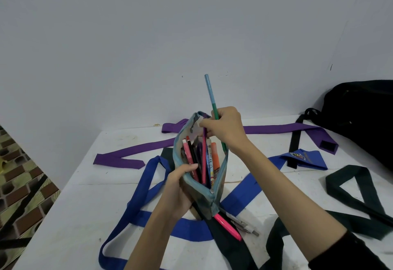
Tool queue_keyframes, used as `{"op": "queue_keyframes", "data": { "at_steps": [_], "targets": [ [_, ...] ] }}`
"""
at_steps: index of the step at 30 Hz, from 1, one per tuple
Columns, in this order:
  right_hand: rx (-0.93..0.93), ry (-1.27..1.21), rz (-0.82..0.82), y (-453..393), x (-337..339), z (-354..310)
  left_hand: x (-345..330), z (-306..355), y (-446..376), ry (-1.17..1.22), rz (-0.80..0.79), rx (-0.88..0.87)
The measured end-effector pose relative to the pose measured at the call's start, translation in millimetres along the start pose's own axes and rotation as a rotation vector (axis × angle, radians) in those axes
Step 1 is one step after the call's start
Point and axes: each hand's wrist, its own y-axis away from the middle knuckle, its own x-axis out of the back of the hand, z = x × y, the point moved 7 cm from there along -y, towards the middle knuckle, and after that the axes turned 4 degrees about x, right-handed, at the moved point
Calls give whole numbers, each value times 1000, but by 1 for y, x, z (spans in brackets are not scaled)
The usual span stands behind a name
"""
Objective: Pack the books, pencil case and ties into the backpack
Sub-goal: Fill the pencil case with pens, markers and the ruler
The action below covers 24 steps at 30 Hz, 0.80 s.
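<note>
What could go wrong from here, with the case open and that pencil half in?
The pencil held by the right hand sticks far out of the pencil case, so the zip may not close over it. The left hand holds the open case tilted; pens inside could slide out. A pink pen and another pen lie on the table among the ties and could be left behind.

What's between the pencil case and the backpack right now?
Nothing solid. The pencil case is held up in both hands; the backpack sits far right. Only flat ties lie on the table between them. The case is still unzipped.
</note>
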Motion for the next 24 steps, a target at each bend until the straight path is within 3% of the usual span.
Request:
{"op": "queue_keyframes", "data": {
  "at_steps": [4, 7, 9, 15, 17, 20, 24],
  "targets": [
    [5, 4, -18, 0, 1, 0, 0, 4, 0, -16, 26, -9],
    [-20, 73, -227, 5, -13, 4, -1, 4, -1, -49, 32, 2],
    [17, 136, -282, 8, -19, 3, -3, 3, -1, -43, 19, 8],
    [187, 260, -61, 9, 6, -23, -1, 7, -2, 14, 31, -13],
    [183, 221, -54, 8, 12, -26, 1, 10, -2, 25, 48, -30],
    [74, 218, -209, 11, 5, -17, 1, 12, -2, 35, 55, -36],
    [23, 542, -402, 21, -7, -3, -1, 12, -2, 45, 58, -44]
  ]
}}
